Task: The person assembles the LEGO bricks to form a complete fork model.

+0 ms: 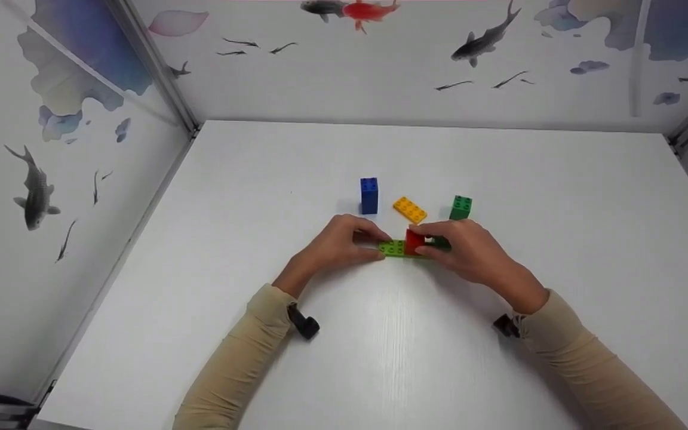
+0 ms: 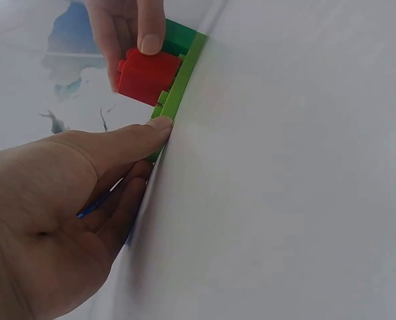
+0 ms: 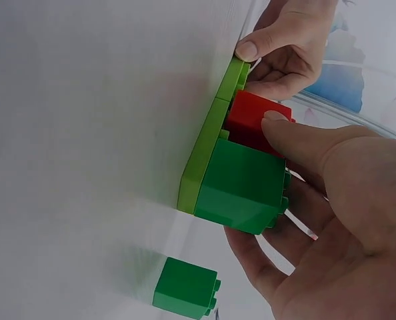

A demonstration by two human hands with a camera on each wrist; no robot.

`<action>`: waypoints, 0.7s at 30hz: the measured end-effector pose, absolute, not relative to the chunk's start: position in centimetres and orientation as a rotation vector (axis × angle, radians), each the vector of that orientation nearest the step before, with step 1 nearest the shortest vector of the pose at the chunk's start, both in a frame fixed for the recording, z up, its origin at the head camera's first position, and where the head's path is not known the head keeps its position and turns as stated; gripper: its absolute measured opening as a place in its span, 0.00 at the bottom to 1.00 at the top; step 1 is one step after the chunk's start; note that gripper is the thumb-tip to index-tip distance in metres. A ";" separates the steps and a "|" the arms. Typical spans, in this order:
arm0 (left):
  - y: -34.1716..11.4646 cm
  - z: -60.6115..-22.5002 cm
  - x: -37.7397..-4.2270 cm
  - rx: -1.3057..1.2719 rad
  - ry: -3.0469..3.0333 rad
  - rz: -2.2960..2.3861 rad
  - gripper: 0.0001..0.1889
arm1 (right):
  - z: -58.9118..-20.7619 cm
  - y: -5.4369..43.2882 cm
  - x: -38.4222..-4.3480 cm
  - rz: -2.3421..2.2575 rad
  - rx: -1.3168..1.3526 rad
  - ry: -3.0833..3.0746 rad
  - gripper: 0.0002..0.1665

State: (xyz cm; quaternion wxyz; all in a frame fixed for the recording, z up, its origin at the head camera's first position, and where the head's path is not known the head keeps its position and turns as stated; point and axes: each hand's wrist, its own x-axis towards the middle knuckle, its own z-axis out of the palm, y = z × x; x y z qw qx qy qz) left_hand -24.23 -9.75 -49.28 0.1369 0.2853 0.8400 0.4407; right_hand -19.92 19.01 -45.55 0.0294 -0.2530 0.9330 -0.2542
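1. Lime plate: long, thin, studded, flat on the white table, side to side in front of you. A seam line crosses its long side.
2. Your left hand pinches the plate's left end, thumb on the near side, fingers behind.
3. Your right hand pinches a red block over the plate's middle studs. Smooth, glossy sides; you cannot tell whether it is fully seated.
4. Dark green block: on the plate's right part, just beside the red one, studs up. Your right hand hides most of it from the head view.
5. Behind the plate, left of its middle: tall blue block, upright.
6. Behind the plate's middle, nearest of the loose pieces: yellow plate, lying flat at a slant.
7. Behind the plate's right part: spare green block, upright, its foot screened by your right hand.
8. Tabletop runs wide to either side of the plate and on your side of it, your sleeved forearms crossing there.
9. Table's back edge is well beyond the plate, against a fish-print panel; left edge, also well apart, meets a side panel.
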 end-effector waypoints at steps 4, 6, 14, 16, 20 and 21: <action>-9.9 -49.4 -24.3 0.825 2.426 1.290 0.15 | -45.5 19.0 -20.0 -0.793 -0.830 2.884 0.27; -9.9 -49.5 -24.3 0.824 2.421 1.299 0.15 | -45.4 19.0 -20.0 -0.791 -0.855 2.894 0.27; -9.9 -49.3 -24.4 0.806 2.435 1.278 0.15 | -45.3 19.2 -20.5 -0.741 -0.883 2.896 0.28; -9.8 -49.2 -24.3 0.809 2.431 1.275 0.15 | -45.3 19.4 -20.7 -0.757 -0.851 2.881 0.27; -9.7 -49.2 -24.3 0.812 2.424 1.271 0.16 | -45.4 19.5 -21.1 -0.785 -0.822 2.854 0.25; -9.7 -49.1 -24.3 0.811 2.423 1.273 0.16 | -45.4 19.5 -21.1 -0.782 -0.825 2.852 0.25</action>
